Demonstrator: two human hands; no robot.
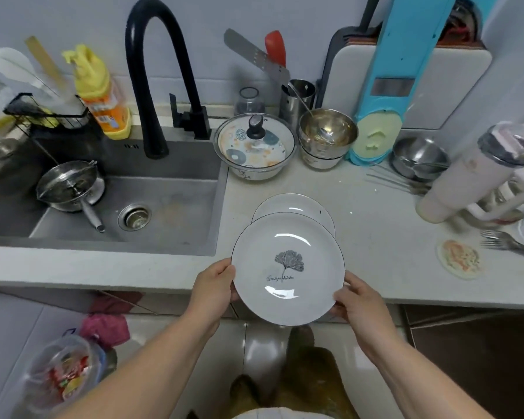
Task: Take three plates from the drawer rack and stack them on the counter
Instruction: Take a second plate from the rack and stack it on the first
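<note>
A white plate with a grey leaf print (288, 267) hangs over the counter's front edge, held level between both hands. My left hand (214, 287) grips its left rim and my right hand (356, 300) grips its lower right rim. Just behind it, another white plate (297, 207) lies flat on the pale counter (375, 237), partly covered by the held plate. The drawer rack is out of view.
A grey sink (164, 207) with a steel pan (70, 186) and black tap (152, 71) lies to the left. Behind the plates stand a lidded pot (254, 146), steel bowls (325, 137) and a cutting board (406, 86). A tumbler (472, 173), a coaster (459, 258) and forks (508, 241) sit at right.
</note>
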